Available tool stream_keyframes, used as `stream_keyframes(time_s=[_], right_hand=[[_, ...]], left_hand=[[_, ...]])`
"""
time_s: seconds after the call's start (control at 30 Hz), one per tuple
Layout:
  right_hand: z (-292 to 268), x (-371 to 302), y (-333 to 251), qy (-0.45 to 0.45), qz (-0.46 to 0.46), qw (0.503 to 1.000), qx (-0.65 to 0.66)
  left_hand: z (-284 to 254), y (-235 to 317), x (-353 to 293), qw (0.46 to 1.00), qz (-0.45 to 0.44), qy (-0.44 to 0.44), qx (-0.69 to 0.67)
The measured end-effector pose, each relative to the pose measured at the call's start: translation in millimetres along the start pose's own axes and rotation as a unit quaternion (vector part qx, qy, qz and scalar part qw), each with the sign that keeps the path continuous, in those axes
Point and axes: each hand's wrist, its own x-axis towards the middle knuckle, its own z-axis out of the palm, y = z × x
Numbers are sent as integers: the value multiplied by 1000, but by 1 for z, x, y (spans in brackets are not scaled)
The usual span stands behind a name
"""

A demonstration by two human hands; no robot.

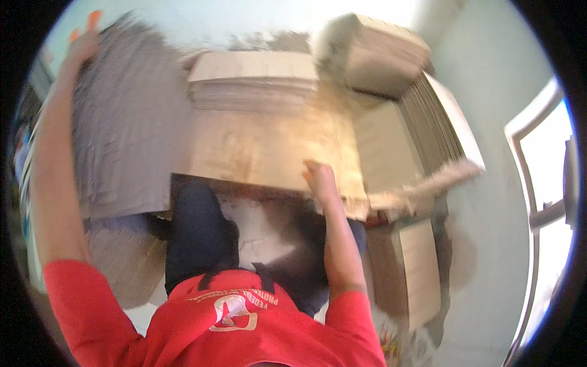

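Note:
My left hand (87,46) is stretched out to the far left, at the far corner of a wide stack of grey-brown sheets (125,128). Orange coverings show on its fingertips, which are spread apart. Motion smears that side of the picture. Over the front right part of a wooden tabletop (263,144), my right hand (321,181) has its fingers curled in, with a bit of orange at them. Whatever it may hold is too small to make out. Behind the tabletop lies a neat stack of pale cardboard sheets (254,73).
More bundled cardboard (391,55) sits at the back right. Beside it a tall stack of sheets (437,125) leans near the wall. A cardboard piece (420,275) stands low on the right. My knees (199,232) are at the table's front edge. A bright window (547,177) is at the far right.

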Motion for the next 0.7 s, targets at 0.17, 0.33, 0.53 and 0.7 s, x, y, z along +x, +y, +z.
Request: stream_keyframes(time_s=[0.17, 0.33, 0.53, 0.7], right_hand=[[-64, 24, 29, 103, 189, 971, -108], [-150, 13, 130, 160, 198, 850, -462], [-186, 20, 161, 106, 289, 819, -484], [-200, 17, 204, 105, 274, 827, -479]], left_hand=[[44, -5, 52, 990, 81, 111, 22], [28, 72, 52, 971, 138, 195, -10], [-27, 182, -10, 957, 178, 227, 41], [-41, 296, -86, 948, 272, 162, -27]])
